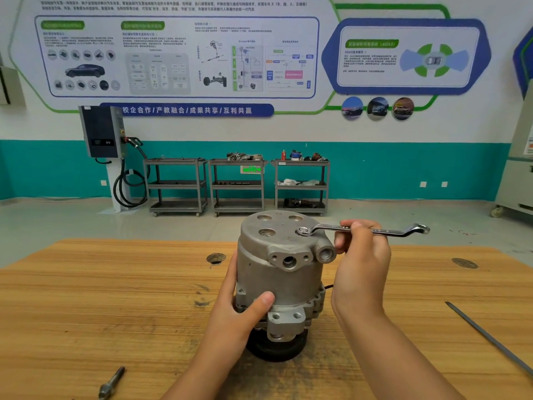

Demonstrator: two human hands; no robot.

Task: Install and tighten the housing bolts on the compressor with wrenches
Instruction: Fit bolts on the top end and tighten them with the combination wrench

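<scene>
The blue banner (187, 110) on the wall reads "校企合作/产教融合/成果共享/互利共赢" in white. On the blue-framed panel (409, 80) to its right, a green heading (372, 43) ends in "(ADAS)", and the line beneath begins "ADAS". The posters' finer print and the green sign (251, 169) on the middle cart (238, 161) are too blurred to read.

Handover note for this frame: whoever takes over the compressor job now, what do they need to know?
Left hand grips the compressor low on its body, upright on the table.
Right hand holds the wrench shank; its ring end sits on a bolt at the top face's right edge.
Tightness cannot be judged. Left: tighten this bolt, check the three other top recesses.
</scene>
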